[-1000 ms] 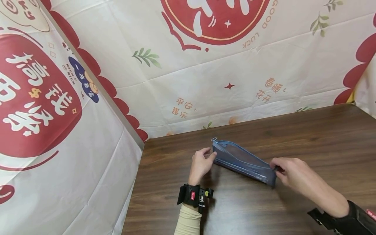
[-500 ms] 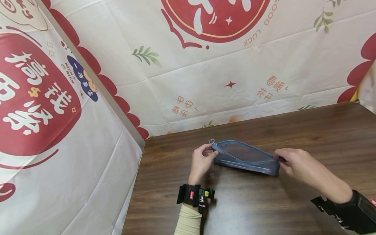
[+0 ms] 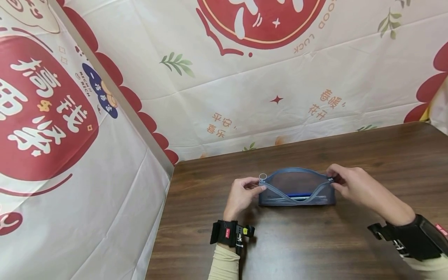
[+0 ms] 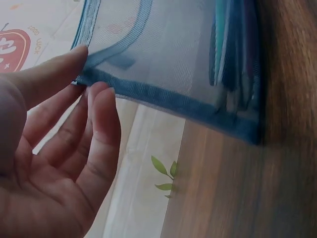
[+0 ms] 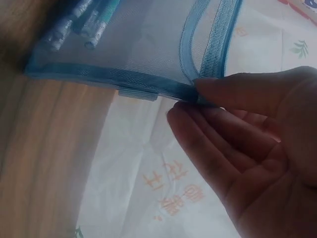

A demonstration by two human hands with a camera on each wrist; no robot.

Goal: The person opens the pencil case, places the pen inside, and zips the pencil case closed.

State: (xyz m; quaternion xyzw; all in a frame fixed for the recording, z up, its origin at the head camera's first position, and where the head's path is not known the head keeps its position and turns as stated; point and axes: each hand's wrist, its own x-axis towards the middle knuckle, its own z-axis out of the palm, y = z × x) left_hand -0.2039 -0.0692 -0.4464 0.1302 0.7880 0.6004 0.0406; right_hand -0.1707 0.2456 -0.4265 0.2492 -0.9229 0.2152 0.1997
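A blue mesh pencil case (image 3: 276,198) stands on the wooden table with its zipped mouth spread apart. Several pens (image 5: 91,22) lie along its bottom, seen through the mesh in both wrist views; a blue one shows through the mouth in the head view. My left hand (image 3: 242,195) pinches the top left corner, beside the ring of the zipper pull (image 3: 263,177). At the top right corner, my right hand (image 3: 353,186) pinches the other end of the zip between thumb and fingers.
The brown wooden table (image 3: 308,249) spreads around the case. A white printed cloth (image 3: 196,128) hangs behind it, and another cloth-covered panel (image 3: 115,202) borders the table on the left.
The pencil case's right end has swung away from me, so it now lies level across the view. Its mouth has widened, showing a blue pen. Both hands keep hold of the corners.
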